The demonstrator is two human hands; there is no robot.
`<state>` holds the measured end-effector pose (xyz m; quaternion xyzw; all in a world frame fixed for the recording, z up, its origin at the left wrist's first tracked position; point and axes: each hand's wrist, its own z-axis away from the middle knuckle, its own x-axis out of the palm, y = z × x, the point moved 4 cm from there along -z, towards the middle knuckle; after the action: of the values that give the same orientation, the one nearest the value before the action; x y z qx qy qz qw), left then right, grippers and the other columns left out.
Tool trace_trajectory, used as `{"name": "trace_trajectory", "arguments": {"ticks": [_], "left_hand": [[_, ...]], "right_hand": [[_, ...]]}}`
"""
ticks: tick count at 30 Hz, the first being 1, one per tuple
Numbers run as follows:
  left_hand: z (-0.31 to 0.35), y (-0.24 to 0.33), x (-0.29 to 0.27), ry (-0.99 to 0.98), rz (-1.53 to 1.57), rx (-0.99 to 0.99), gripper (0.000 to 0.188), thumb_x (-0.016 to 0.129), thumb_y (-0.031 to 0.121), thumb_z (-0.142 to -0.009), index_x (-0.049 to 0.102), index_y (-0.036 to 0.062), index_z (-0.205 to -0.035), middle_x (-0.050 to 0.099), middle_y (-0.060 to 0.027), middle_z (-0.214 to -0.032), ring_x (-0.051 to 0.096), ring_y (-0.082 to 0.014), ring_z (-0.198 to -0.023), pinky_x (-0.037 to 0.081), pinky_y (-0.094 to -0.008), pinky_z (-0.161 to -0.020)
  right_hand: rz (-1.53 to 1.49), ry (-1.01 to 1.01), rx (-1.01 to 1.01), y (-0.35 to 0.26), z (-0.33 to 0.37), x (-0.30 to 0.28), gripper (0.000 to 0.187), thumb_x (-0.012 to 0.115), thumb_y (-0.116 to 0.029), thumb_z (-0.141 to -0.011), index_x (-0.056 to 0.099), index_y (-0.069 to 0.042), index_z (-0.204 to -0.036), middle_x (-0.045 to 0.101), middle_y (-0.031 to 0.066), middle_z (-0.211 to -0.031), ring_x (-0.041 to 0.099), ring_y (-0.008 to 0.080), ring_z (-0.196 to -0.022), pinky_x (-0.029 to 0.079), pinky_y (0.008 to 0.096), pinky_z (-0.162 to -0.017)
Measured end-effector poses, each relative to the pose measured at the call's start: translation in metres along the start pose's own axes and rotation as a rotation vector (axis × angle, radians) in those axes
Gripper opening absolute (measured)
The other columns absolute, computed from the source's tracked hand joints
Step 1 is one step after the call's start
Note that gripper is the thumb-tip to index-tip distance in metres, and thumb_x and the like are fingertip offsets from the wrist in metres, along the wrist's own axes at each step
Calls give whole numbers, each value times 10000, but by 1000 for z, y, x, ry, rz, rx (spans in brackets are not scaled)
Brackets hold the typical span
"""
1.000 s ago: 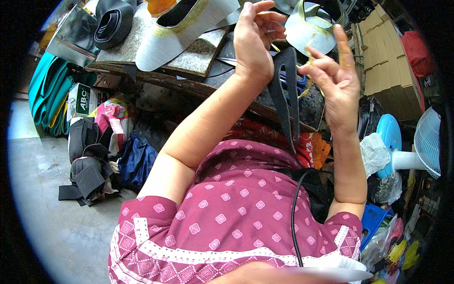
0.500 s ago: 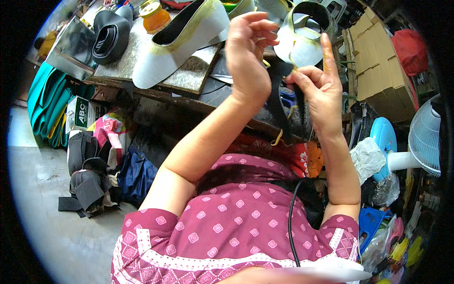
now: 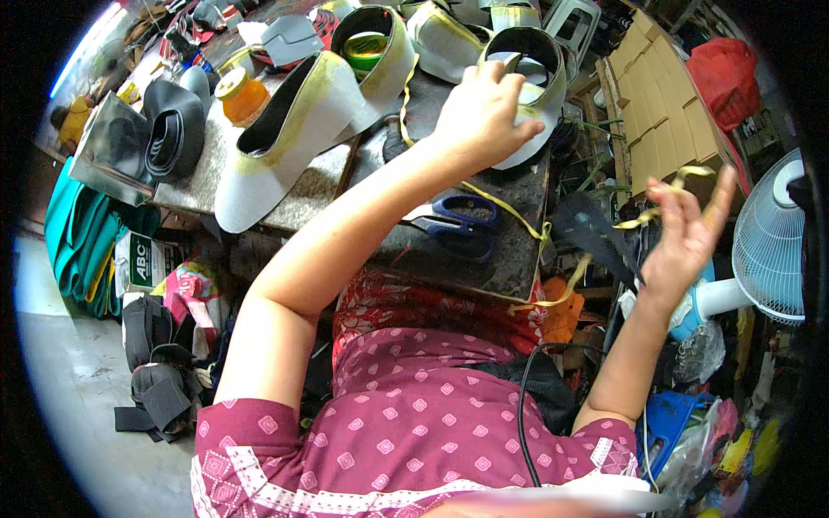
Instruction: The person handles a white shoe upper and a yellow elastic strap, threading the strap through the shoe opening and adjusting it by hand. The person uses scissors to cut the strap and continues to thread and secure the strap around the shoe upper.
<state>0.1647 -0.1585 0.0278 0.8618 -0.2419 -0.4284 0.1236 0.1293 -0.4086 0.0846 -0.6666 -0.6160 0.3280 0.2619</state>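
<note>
My left hand (image 3: 484,112) reaches forward over the workbench (image 3: 484,259) and grips the rim of a white shoe upper (image 3: 540,95) with a dark opening. My right hand (image 3: 686,233) is raised off the bench's right edge, fingers spread. A black strap (image 3: 596,233) hangs from under its thumb. A thin yellow strip (image 3: 509,207) runs from the bench up across its fingers. Blue-handled scissors (image 3: 458,220) lie on the bench between my arms.
A white wedge shoe (image 3: 285,129), an orange jar (image 3: 242,95) and a black rubber roll (image 3: 173,129) sit at the left. More white uppers crowd the back. A fan (image 3: 777,242), cardboard boxes (image 3: 656,112) and a red bag (image 3: 725,69) stand to the right. Bags and scraps litter the floor.
My hands were together holding the black strap in front of me. Now they have parted: the left went forward to the white upper, the right swung out right with the strap.
</note>
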Motion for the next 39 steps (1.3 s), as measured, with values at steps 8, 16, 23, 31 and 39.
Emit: {"name": "trace_trajectory", "arguments": {"ticks": [8,16,23,31,39], "left_hand": [[-58,2,63,-197,49,-151,509,710,391,-791,620,-1,-1103,653,-221,-1061,631,-392,-993,499,-453,-885],[-90,-10,-6,-167,669,-190,332,646,165,-712,674,-5,-996,674,-176,-872,663,-341,-834,526,-411,-764],[-33,33,-88,-438,165,475,302,617,6,-663,608,-13,-964,583,-170,-1019,596,-349,-988,493,-392,-836],[43,7,-94,-548,-77,309,200,605,-45,-663,579,-15,-858,516,-158,-1016,551,-393,-977,469,-454,-849],[77,-15,-95,-572,-77,149,355,567,-96,-690,649,-1,-1022,573,-148,-1041,576,-361,-1030,468,-414,-918]], "right_hand": [[-445,27,157,-12,2,-11,748,630,-118,-937,178,-128,-1533,636,83,-816,488,98,-510,473,266,-544],[-509,-32,221,9,10,3,743,621,-118,-945,163,-110,-1531,653,114,-820,500,73,-472,453,220,-488],[-478,-59,275,28,16,18,792,651,-83,-916,165,-167,-1536,671,103,-814,504,72,-468,434,204,-451],[-444,-165,411,52,22,38,778,630,-38,-921,170,-158,-1537,661,95,-814,459,43,-449,422,179,-440],[-169,-382,396,43,39,63,916,632,92,-853,117,-172,-1562,621,24,-738,567,53,-648,459,181,-596]]}}
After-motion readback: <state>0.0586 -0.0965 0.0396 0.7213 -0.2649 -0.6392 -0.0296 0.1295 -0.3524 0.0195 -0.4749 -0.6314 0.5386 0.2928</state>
